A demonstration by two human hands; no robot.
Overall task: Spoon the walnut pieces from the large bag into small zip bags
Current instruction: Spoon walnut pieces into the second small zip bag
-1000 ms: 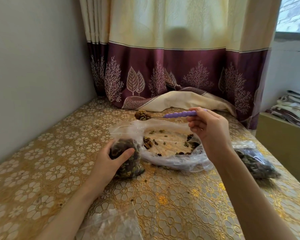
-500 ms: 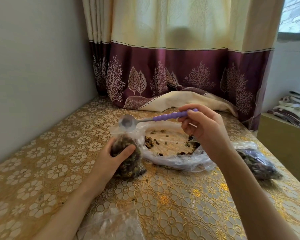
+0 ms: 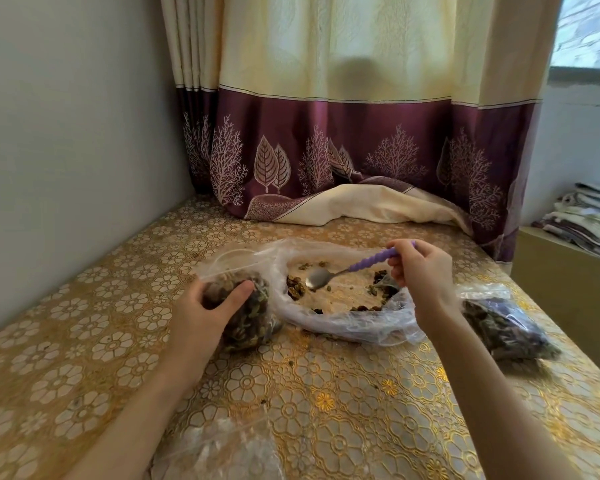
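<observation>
— Nearest the lens?
— Just a clear empty zip bag (image 3: 219, 452), lying flat on the gold floral surface (image 3: 343, 410) at the bottom edge, between the two forearms.

— Further in, on the left?
— Left hand (image 3: 205, 313), wrapped round a small zip bag (image 3: 246, 306) packed with walnut pieces; thumb across its front, fingers behind, mouth of the bag gaping upward. Standing on the surface, touching the large bag's left edge.

— And the right side?
— Right hand (image 3: 421, 271), raised over the large bag, fingertips pinching the far end of a spoon (image 3: 347, 270) with a ribbed purple handle. Metal bowl tilted down and to the left, seemingly bare, hovering low inside the bag beside a small heap of nuts; contact with the plastic impossible to judge.

— The large bag itself?
— Large clear bag (image 3: 343, 320), spread wide open in the middle of the surface, almost spent: only scattered walnut pieces (image 3: 297, 289) round its rim, one clump at left, another under the right hand.

— Anything else out there?
— Off to the right, a filled zip bag (image 3: 499, 327) lying on its side near the surface's edge. Behind, a cream-and-maroon curtain (image 3: 343, 140) with leaf patterns, hem pooled on the surface. Far right, folded cloths (image 3: 582, 216) stacked on a low cabinet.
</observation>
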